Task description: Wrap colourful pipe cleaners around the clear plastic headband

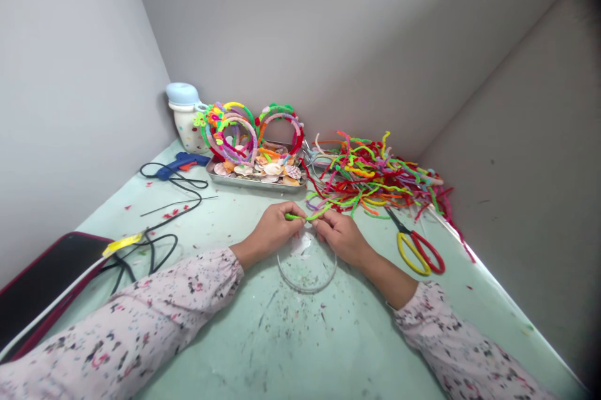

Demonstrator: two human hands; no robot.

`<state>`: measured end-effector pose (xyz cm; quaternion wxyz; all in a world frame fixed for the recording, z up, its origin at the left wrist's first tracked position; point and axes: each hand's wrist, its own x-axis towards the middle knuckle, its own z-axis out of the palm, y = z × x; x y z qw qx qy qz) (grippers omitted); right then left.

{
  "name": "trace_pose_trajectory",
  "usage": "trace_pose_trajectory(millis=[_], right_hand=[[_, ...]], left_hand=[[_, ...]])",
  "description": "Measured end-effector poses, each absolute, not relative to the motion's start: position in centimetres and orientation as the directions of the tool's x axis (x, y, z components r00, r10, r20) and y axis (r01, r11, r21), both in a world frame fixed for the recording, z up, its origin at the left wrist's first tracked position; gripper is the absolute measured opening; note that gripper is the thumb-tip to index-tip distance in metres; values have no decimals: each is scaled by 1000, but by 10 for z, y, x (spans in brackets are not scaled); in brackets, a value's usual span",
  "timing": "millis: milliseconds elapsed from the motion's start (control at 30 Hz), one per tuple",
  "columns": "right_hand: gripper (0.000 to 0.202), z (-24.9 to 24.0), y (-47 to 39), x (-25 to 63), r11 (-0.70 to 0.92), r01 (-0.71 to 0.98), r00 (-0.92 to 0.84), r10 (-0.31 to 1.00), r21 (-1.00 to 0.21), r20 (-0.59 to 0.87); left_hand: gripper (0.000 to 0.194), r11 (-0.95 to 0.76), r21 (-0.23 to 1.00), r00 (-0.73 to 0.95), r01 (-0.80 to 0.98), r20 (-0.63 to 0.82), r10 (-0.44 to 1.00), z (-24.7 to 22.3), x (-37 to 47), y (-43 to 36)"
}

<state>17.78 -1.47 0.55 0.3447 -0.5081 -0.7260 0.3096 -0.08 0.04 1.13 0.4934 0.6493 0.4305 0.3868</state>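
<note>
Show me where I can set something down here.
Freest is the near middle of the table, between the sleeves, though specked. Another lies between the scissors and the table's right edge. Crowded: the far side, with shell tray and pipe-cleaner pile; the left, with black cords and dark slab; and the centre, with left hand, right hand and ring.

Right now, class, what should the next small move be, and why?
Perhaps the right hand should give the green fuzzy strip a small twist while the left hand steadies it: the strip spans both pinching hands, and the thin hoop beside them is bare where it shows.
</note>
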Motion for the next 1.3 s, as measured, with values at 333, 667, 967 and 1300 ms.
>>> trace_pose_trajectory(millis=[333, 667, 967, 1300], right_hand=[[20, -2, -7, 182, 208, 415, -231, 966, -886, 119], [18, 1, -8, 182, 199, 412, -271, 958, -889, 88], [18, -1, -6, 183, 232, 405, -325, 941, -884, 98], [10, 3, -8, 183, 185, 370, -332, 941, -910, 56]], left_hand=[[14, -186, 969, 358, 162, 118, 926, 3, 3, -1], [5, -222, 938, 310, 267, 134, 941, 6, 3, -2], [4, -208, 945, 317, 253, 122, 940, 7, 2, -3], [5, -166, 965, 338, 203, 90, 937, 9, 2, -4]])
